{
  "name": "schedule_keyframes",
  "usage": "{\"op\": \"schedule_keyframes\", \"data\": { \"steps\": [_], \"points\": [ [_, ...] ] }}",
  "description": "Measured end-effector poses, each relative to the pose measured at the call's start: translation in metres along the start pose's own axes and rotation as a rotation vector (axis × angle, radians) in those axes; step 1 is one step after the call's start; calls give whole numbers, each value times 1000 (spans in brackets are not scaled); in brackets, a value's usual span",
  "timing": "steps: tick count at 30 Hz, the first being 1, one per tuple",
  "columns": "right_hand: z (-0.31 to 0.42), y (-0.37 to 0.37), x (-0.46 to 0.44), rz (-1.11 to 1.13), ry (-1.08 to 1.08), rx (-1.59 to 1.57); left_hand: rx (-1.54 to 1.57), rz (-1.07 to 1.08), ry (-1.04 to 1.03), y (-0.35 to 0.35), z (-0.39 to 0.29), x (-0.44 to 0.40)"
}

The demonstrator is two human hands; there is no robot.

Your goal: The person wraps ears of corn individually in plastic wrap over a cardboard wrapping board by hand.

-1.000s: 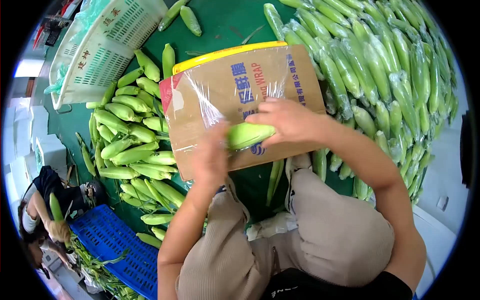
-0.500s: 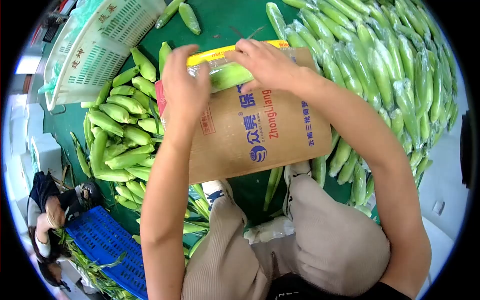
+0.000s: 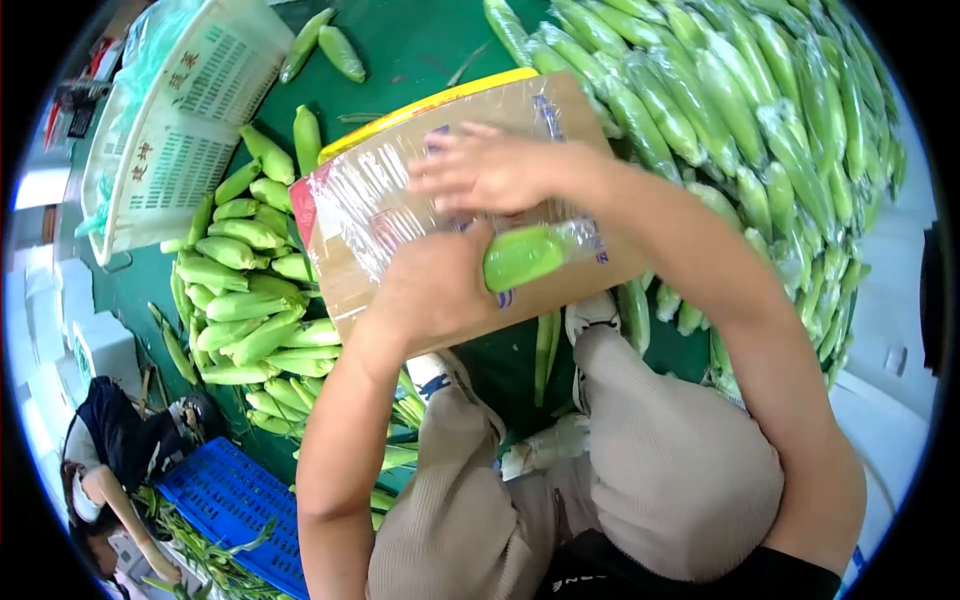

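Observation:
My left hand (image 3: 435,285) is closed around one end of a green ear of corn (image 3: 522,258) in cling film, low on the printed cardboard box (image 3: 580,110) in front of my knees. My right hand (image 3: 485,172) is just above it, fingers stretched out and slightly blurred, over the box's middle. A sheet of clear cling film (image 3: 365,205) spreads over the left part of the cardboard. Along the far edge runs the yellow cling wrap carton (image 3: 430,100), its red end at the left.
Unwrapped corn (image 3: 245,270) is heaped on the left, film-wrapped corn (image 3: 740,110) on the right. A white basket (image 3: 190,130) stands at the upper left. Near a blue crate (image 3: 240,500), another person (image 3: 110,470) bends at the lower left.
The ear has come from the far edge of the box toward me, with film now spread behind it. My left hand has moved down and grips it; my right hand's fingers have straightened.

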State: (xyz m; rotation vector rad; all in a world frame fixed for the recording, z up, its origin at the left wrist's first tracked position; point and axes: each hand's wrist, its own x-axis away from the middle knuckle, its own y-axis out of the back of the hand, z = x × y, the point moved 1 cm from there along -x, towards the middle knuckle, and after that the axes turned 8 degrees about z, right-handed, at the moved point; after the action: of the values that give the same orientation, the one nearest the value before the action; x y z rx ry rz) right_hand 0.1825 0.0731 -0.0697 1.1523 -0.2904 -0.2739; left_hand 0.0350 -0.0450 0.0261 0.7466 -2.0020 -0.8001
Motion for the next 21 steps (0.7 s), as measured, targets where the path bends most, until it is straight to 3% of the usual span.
{"op": "schedule_keyframes", "data": {
  "steps": [2, 3, 5, 7, 9, 10, 11, 12, 14, 15, 16, 17, 19, 20, 21],
  "points": [
    [14, -13, 2, 26, -19, 97, 15, 40, -45, -30, 6, -2],
    [19, -15, 6, 47, -31, 149, 30, 213, 51, -19, -7, 6],
    [19, -13, 8, 46, -37, 136, 131, 74, -203, -45, 0, 24],
    [20, -18, 9, 45, -35, 84, 27, 474, -106, -59, -22, 43],
    [21, -18, 7, 35, -48, 73, 67, 782, -206, -103, -24, 53],
    [24, -19, 7, 31, -55, 60, 97, 1088, -291, -111, -28, 54],
    [36, -19, 10, -66, -27, 153, 279, 1119, -371, -141, -19, 64],
    [56, -9, 19, -27, 14, -74, 466, 1142, -451, -171, -10, 74],
    [115, 2, 62, 105, 3, -408, 647, 1013, -298, -153, -2, 71],
    [140, 16, 83, 328, -28, -422, 768, 806, -103, -140, 5, 77],
    [153, -17, 107, 146, 98, -466, 897, 571, 63, -127, 12, 83],
    [160, -11, 119, 418, 50, -618, 819, 531, 107, -95, 8, 81],
    [147, -70, 120, 38, -10, -1019, 856, 192, 77, -83, 25, 96],
    [144, -62, 116, -137, -67, -1026, 865, 140, 139, -60, 20, 99],
    [141, -55, 115, -197, -95, -1057, 784, -64, 41, -51, 23, 100]
  ]
}}
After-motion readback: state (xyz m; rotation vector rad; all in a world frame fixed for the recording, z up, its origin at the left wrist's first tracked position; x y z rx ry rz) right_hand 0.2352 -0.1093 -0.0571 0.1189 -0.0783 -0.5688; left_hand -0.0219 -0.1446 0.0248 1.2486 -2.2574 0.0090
